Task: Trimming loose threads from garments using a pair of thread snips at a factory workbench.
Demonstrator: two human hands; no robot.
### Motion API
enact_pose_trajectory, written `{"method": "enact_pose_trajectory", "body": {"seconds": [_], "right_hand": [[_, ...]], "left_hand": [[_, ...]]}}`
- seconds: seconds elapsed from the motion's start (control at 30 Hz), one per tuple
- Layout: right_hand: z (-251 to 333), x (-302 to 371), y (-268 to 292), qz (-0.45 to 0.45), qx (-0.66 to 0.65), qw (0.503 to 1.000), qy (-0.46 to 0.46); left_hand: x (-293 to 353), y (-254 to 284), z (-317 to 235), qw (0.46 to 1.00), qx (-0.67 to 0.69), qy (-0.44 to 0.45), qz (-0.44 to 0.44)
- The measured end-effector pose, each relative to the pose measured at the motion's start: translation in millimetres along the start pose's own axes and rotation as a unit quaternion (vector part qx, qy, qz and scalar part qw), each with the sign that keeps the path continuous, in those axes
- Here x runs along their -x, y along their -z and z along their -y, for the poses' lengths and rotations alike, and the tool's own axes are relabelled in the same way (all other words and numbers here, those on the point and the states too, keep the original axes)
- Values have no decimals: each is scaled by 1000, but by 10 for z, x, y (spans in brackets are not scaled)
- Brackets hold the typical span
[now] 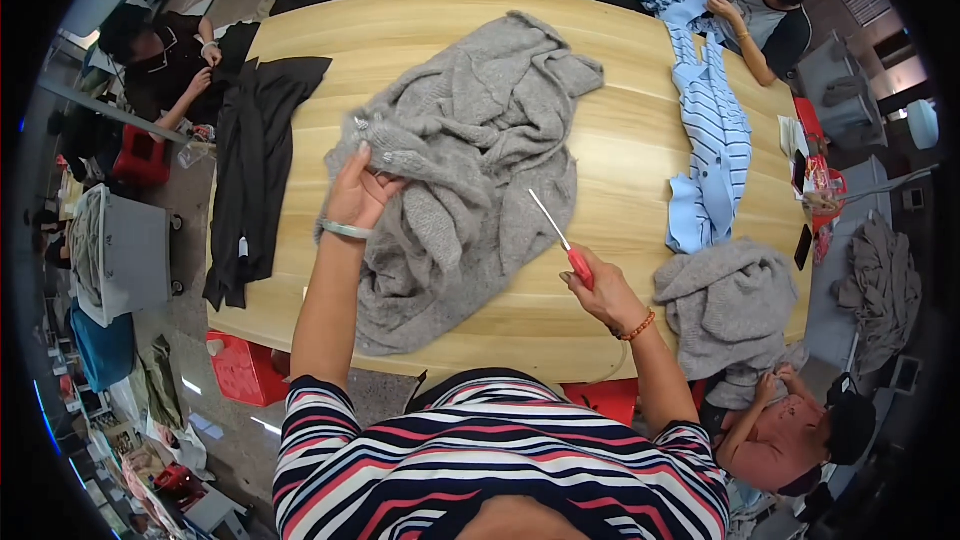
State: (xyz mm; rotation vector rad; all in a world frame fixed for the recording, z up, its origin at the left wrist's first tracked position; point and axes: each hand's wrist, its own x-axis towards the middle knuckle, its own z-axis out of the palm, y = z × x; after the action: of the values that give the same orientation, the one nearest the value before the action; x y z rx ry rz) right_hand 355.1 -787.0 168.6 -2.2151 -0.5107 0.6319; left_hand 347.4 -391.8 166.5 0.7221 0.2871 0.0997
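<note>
A grey knitted garment (470,120) lies crumpled across the middle of the wooden table (625,140). At its left part, my left hand (365,192) is closed on a fold of the knit, the thumb on top and the fingers partly hidden by fabric. Small pale shiny spots show on the knit by the thumb. In my right hand (608,292), to the right of the garment, is a red-handled tool (579,267) with a thin straight metal shaft. Its shaft points up and left, with the tip near the garment's right edge; the tip's shape is too small to tell.
Black trousers (262,160) lie along the left side, near a seated person (150,55). A blue striped garment (708,120) stretches down the right, held by another person (765,15). At lower right a third person (795,430) handles another grey knit (728,305). Red stools (243,368) stand below.
</note>
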Motion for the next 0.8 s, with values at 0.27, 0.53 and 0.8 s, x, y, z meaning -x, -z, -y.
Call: {"method": "enact_pose_trajectory", "body": {"seconds": [0.27, 0.53, 0.8], "right_hand": [[590, -112, 178, 154, 94, 983, 30], [765, -506, 63, 177, 161, 968, 69], [496, -309, 10, 212, 97, 969, 78]], "left_hand": [[-85, 270, 1047, 997, -54, 25, -51], [8, 451, 1474, 992, -119, 32, -27], [638, 446, 1277, 974, -172, 143, -42]]}}
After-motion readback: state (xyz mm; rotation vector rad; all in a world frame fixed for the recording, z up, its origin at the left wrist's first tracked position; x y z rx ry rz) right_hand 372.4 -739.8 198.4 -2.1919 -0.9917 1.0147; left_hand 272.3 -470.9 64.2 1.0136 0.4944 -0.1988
